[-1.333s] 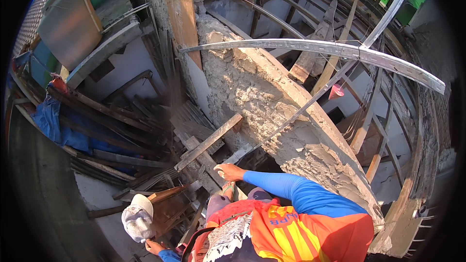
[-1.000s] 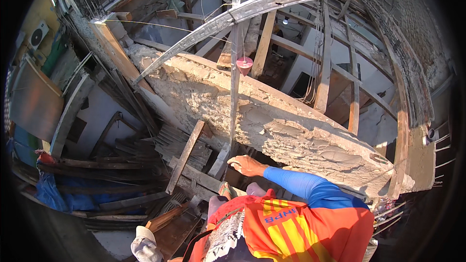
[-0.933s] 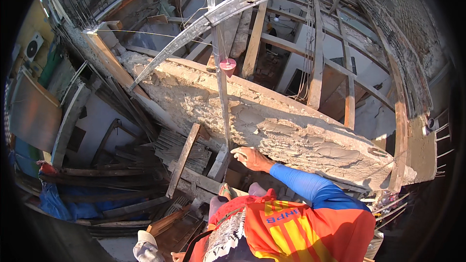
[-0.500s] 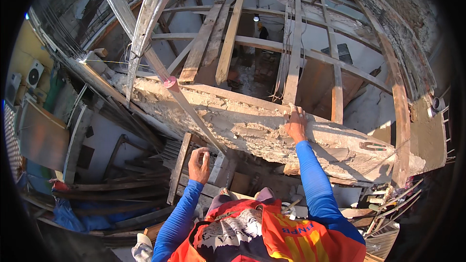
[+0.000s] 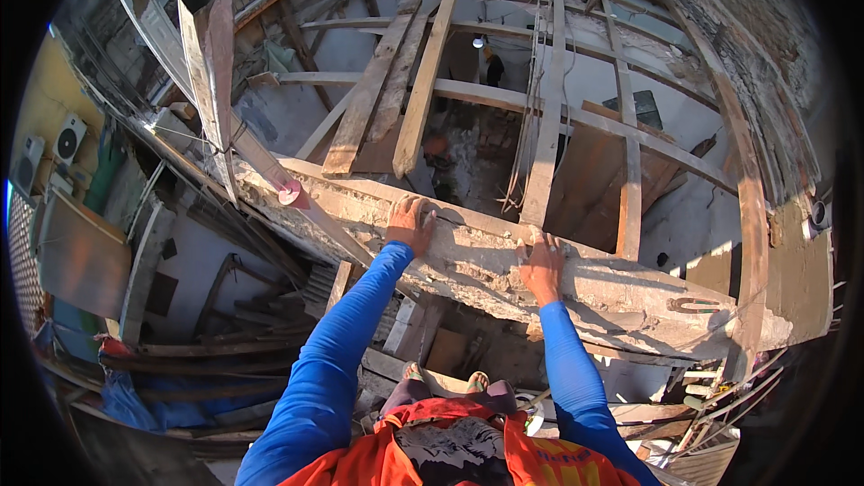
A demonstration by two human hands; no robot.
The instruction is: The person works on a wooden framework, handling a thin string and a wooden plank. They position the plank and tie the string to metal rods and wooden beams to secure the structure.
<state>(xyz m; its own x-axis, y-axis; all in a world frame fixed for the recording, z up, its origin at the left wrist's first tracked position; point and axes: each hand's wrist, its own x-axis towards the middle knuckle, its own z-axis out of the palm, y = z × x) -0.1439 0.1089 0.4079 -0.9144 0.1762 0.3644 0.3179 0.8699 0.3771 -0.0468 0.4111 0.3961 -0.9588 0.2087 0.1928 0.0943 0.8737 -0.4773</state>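
Observation:
A rough, broken masonry wall with crumbling plaster runs across in front of me. My left hand leans on its upper edge, fingers laid over the top and holding no object. Further right, my right hand rests on the same edge with its fingers apart, just below the end of a long timber beam. A pair of pliers lies on the wall to the right of that hand. Left of my left hand, a slanting post with a pink band crosses the wall.
A grid of roof timbers spans the opening beyond the wall, with a person deep below. My feet are on a plank. Piled boards lie lower left; an upright beam stands at the right.
My left hand has moved up and forward from above the planks onto the wall's top edge. My right hand stays on the wall, while the view has shifted slightly.

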